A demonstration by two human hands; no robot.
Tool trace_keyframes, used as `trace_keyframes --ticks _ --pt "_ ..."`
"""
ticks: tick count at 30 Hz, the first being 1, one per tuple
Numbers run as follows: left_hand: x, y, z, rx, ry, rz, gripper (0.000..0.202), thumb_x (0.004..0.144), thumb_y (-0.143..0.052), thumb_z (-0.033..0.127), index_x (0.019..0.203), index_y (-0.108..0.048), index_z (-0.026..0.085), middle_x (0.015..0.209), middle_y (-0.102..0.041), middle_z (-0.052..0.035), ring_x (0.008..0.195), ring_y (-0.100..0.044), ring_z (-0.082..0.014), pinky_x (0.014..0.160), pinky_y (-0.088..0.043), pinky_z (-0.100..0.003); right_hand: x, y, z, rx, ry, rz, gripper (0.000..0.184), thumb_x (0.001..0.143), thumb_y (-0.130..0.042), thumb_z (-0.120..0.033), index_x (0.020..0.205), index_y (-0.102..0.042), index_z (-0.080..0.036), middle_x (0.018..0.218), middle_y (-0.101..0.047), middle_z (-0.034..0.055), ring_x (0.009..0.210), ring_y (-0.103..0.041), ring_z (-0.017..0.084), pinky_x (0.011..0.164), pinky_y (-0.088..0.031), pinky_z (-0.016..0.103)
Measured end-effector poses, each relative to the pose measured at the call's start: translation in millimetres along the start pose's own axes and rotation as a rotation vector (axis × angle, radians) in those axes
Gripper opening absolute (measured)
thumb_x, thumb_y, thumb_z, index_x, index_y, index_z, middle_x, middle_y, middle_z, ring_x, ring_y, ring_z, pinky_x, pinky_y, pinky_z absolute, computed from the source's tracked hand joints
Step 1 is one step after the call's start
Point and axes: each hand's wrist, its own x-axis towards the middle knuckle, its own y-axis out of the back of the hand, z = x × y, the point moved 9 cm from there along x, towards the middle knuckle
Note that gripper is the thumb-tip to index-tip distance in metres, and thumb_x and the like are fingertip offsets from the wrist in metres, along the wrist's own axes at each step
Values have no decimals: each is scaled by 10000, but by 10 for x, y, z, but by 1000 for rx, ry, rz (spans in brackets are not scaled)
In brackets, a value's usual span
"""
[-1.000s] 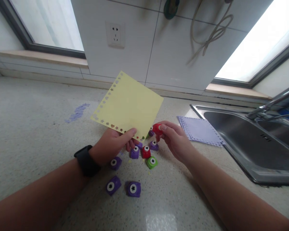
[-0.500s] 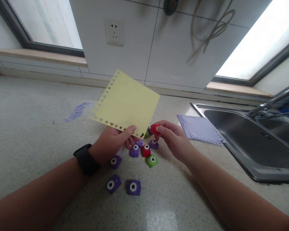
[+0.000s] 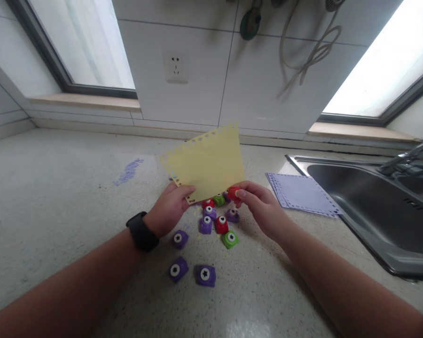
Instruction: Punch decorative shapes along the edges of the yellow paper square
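Note:
My left hand [image 3: 172, 206] pinches the lower left corner of a yellow sheet of paper [image 3: 211, 164], thumb on top. Small cut-out shapes run along the sheet's left and far edges. Between the thumb and fingers of my right hand [image 3: 262, 204] is a red craft punch [image 3: 234, 193], close to the sheet's lower right corner; whether the paper sits in its slot I cannot tell. Below the sheet lie several more punches on the counter: a purple one [image 3: 206, 225], a red one [image 3: 222, 225] and a green one [image 3: 230, 239] among them.
A stack of pale purple sheets [image 3: 301, 192] with punched borders lies right, beside the steel sink [image 3: 366, 216]. Purple paper bits [image 3: 129, 171] are scattered at the left. Behind the counter [image 3: 74, 188] rises a tiled wall with a socket [image 3: 176, 66].
The yellow sheet has been turned, so its punched edges now face left and away. My left hand has shifted its hold to another corner. The camera view has moved slightly.

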Motion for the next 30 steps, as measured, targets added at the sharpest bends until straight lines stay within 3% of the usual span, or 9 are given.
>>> trace_keyframes --ticks 3,7,21,30 --pt "7 -32 32 -18 5 -13 472 853 -617 121 1323 -620 161 1263 -743 -119 1095 -727 -307 918 -607 -480 0 1 -5 -7 6 -5 172 899 -701 -371 926 -739 -206 852 -697 29 779 -593 166 755 -467 334" --pt "-16 -105 88 -68 37 -31 525 892 -551 106 1417 -538 96 1243 -741 -190 1029 -754 -334 871 -621 -531 1 12 -15 -45 3 -2 186 900 -691 -388 918 -726 -206 832 -685 22 775 -591 167 757 -463 339" --pt "-4 -148 29 -63 113 -126 491 912 -499 136 1387 -569 32 1230 -736 -244 953 -774 -340 692 -656 -411 99 158 50 -195 -38 61 288 876 -659 -466 910 -725 -188 825 -690 41 747 -569 189 753 -447 369" --pt "-1 -127 28 -130 122 -96 503 954 -458 136 1446 -510 50 1204 -750 -227 993 -768 -342 790 -639 -442 89 162 38 -164 -47 100 314 860 -668 -499 921 -734 -198 830 -693 43 733 -569 190 718 -461 362"
